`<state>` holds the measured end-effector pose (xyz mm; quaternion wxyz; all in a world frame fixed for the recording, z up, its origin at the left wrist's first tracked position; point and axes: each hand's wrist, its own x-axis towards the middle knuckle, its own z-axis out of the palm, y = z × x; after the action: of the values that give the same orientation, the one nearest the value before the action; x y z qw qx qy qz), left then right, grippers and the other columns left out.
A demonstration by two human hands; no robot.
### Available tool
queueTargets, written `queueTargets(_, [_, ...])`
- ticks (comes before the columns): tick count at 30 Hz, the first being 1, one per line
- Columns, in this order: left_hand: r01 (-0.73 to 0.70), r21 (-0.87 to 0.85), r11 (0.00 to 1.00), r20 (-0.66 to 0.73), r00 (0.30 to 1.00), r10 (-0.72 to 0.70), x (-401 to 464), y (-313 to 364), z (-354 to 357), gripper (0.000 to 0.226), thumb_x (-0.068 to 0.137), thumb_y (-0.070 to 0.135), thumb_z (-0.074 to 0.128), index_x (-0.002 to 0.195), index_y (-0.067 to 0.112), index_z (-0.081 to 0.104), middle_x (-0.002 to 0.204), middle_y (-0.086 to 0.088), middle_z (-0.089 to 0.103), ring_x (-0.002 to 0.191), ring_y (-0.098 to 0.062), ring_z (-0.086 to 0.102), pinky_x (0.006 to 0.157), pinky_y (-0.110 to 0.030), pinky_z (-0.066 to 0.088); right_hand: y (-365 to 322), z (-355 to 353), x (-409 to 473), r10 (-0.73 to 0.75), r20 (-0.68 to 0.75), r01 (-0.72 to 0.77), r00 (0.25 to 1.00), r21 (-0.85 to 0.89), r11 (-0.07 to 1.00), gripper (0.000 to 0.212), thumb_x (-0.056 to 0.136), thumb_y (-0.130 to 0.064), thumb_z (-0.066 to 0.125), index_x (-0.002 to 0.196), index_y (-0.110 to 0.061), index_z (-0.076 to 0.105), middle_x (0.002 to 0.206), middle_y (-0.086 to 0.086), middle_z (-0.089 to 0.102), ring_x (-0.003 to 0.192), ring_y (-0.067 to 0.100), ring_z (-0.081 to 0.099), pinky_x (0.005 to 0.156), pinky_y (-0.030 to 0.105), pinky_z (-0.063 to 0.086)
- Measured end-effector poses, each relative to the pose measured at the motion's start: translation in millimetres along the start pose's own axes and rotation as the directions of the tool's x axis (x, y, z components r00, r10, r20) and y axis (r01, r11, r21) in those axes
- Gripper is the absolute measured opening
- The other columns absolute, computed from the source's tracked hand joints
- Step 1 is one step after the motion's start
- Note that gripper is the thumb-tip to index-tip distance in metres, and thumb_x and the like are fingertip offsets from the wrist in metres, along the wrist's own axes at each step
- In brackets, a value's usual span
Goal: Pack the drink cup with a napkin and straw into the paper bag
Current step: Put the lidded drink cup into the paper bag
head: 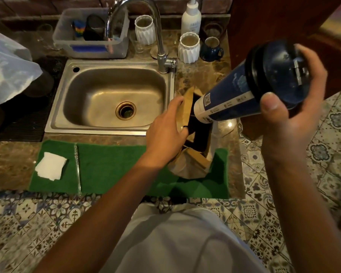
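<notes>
My right hand [291, 115] grips the dark lid end of a tall blue drink cup [230, 95], which is tilted with its white base pointing down into the mouth of the brown paper bag [187, 164]. The bag stands open on the right part of a green mat [110, 170]. Its left rim is held by my left hand [165, 133], fingers hooked over the edge. A folded white napkin [51, 166] lies on the mat's left end. Beside it lies a wrapped clear straw [77, 168], running front to back.
A steel sink [98, 95] with a tall faucet [159, 46] sits behind the mat. Two white ribbed cups [188, 48], a blue mug [212, 49], a pump bottle [191, 18] and a plastic tub [91, 32] line the back. A plastic bag [8, 64] lies at the left. The counter edge runs just in front of the mat.
</notes>
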<state>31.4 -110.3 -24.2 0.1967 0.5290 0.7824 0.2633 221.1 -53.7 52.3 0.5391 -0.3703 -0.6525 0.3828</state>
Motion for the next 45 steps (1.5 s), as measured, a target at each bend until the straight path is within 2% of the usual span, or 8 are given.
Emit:
queueTargets(8, [0.184, -0.322, 0.928, 0.155, 0.978, -0.14, -3.3, -11.4, -9.1, 0.062, 0.096, 0.018, 0.06, 0.151, 0.031, 0.035, 0.066, 0.006, 0.065, 0.061, -0.01, 0.061, 0.062, -0.032, 0.047, 1.0, -4.3, 2.2, 0.008, 0.009, -0.007, 1.0, -0.062, 0.998, 0.081, 0.083, -0.038, 0.066, 0.147, 0.003, 0.037, 0.142, 0.024, 0.049, 0.129, 0.021, 0.055, 0.104, 0.03, 0.046])
queueTargets(12, [0.314, -0.45, 0.836, 0.242, 0.944, -0.224, -2.1, -22.5, -13.9, 0.053, 0.1, 0.018, 0.056, 0.149, 0.032, 0.041, 0.057, 0.011, 0.063, 0.058, -0.005, 0.059, 0.065, -0.031, 0.046, 1.2, -4.1, -1.6, 0.018, 0.059, -0.013, 0.998, -0.085, 0.996, 0.084, 0.082, -0.039, 0.07, 0.147, 0.001, 0.037, 0.143, 0.022, 0.048, 0.132, 0.026, 0.054, 0.107, 0.042, 0.048])
queueTargets(22, [0.221, -0.391, 0.893, 0.158, 0.972, -0.172, -19.4, -0.2, -24.1, 0.064, 0.096, 0.02, 0.063, 0.151, 0.034, 0.035, 0.084, 0.006, 0.072, 0.076, -0.012, 0.07, 0.063, -0.024, 0.052, -14.0, 18.1, 7.2, -0.023, 0.035, 0.024, 0.999, -0.007, 1.0, 0.081, 0.081, -0.041, 0.064, 0.147, -0.004, 0.037, 0.138, 0.006, 0.048, 0.129, 0.012, 0.054, 0.101, 0.028, 0.048])
queueTargets(26, [0.212, -0.391, 0.896, 0.119, 0.977, -0.179, -24.4, -2.8, -20.9, 0.065, 0.096, 0.019, 0.063, 0.152, 0.033, 0.034, 0.087, -0.004, 0.074, 0.077, -0.024, 0.073, 0.074, -0.046, 0.059, -2.7, 27.1, -3.6, 0.035, 0.129, -0.031, 0.991, -0.026, 0.999, 0.082, 0.081, -0.039, 0.07, 0.147, 0.0, 0.039, 0.14, 0.01, 0.05, 0.131, 0.015, 0.055, 0.106, 0.032, 0.048])
queueTargets(31, [0.232, -0.423, 0.876, 0.098, 0.973, -0.21, -30.6, -15.8, -21.4, 0.065, 0.099, 0.02, 0.055, 0.155, 0.036, 0.025, 0.093, -0.003, 0.076, 0.082, -0.021, 0.073, 0.084, -0.05, 0.057, 2.1, 15.4, -2.2, 0.075, 0.146, -0.07, 0.986, -0.042, 0.997, 0.08, 0.082, -0.041, 0.068, 0.147, -0.002, 0.04, 0.14, 0.013, 0.055, 0.129, 0.016, 0.057, 0.105, 0.031, 0.049])
queueTargets(39, [0.267, -0.482, 0.834, 0.153, 0.963, -0.22, -30.2, -25.3, -23.4, 0.053, 0.105, 0.02, 0.047, 0.152, 0.038, 0.032, 0.06, 0.01, 0.059, 0.062, -0.008, 0.058, 0.065, -0.037, 0.05, 2.6, 4.4, 7.4, 0.053, 0.08, -0.047, 0.995, -0.07, 0.996, 0.077, 0.083, -0.043, 0.065, 0.144, -0.002, 0.043, 0.134, 0.006, 0.055, 0.124, 0.007, 0.057, 0.1, 0.02, 0.046])
queueTargets(43, [0.312, -0.56, 0.768, 0.214, 0.949, -0.229, -31.8, -33.1, -21.8, 0.047, 0.107, 0.019, 0.044, 0.149, 0.038, 0.037, 0.097, -0.005, 0.075, 0.091, -0.024, 0.072, 0.081, -0.041, 0.057, 5.1, 5.2, 10.8, 0.046, -0.058, -0.048, 0.997, -0.023, 0.999, 0.073, 0.086, -0.043, 0.063, 0.144, -0.004, 0.044, 0.131, -0.004, 0.056, 0.122, 0.004, 0.058, 0.102, 0.027, 0.047])
queueTargets(45, [0.322, -0.599, 0.733, 0.239, 0.946, -0.22, -32.3, -36.2, -21.5, 0.048, 0.106, 0.016, 0.045, 0.15, 0.035, 0.037, 0.097, -0.003, 0.075, 0.094, -0.022, 0.072, 0.082, -0.041, 0.056, 6.0, 7.5, 11.4, 0.06, -0.08, -0.061, 0.995, -0.015, 0.998, 0.072, 0.087, -0.044, 0.064, 0.144, -0.006, 0.044, 0.131, -0.007, 0.056, 0.122, 0.0, 0.058, 0.103, 0.026, 0.048])
